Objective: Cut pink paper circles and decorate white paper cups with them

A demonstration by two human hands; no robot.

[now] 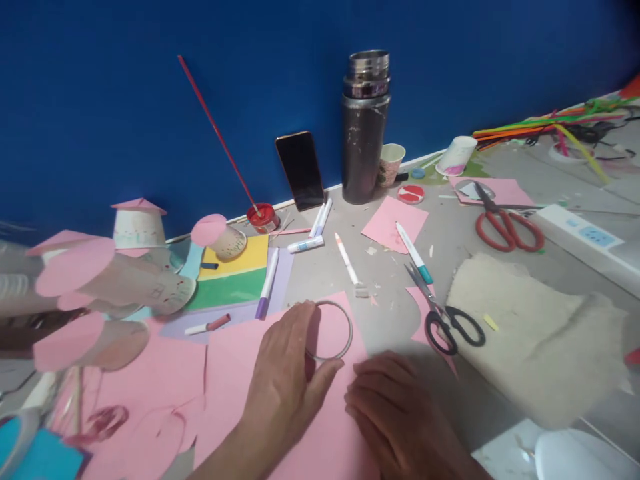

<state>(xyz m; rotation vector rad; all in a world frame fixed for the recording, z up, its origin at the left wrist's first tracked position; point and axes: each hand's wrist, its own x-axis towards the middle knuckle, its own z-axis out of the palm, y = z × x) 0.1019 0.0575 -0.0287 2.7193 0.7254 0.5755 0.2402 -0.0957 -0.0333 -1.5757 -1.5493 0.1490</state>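
Note:
My left hand (285,377) lies over a pink paper sheet (230,380). Its fingers and thumb hold a thin grey ring (351,328) flat against that sheet; the ring's left side is hidden behind the fingers. My right hand (400,413) rests at the sheet's right side with its fingers curled together, and whatever may be under them is hidden. To its upper right are black-handled scissors (443,320) on a pink scrap (421,313). Beyond the ring lies a white pen (345,257).
Paper cups with pink discs (165,280) crowd the left. At the blue wall stand a phone (301,170) and a steel flask (365,133). Red-handled scissors (507,230), a beige cloth (530,340) and a white power strip (590,233) lie on the right.

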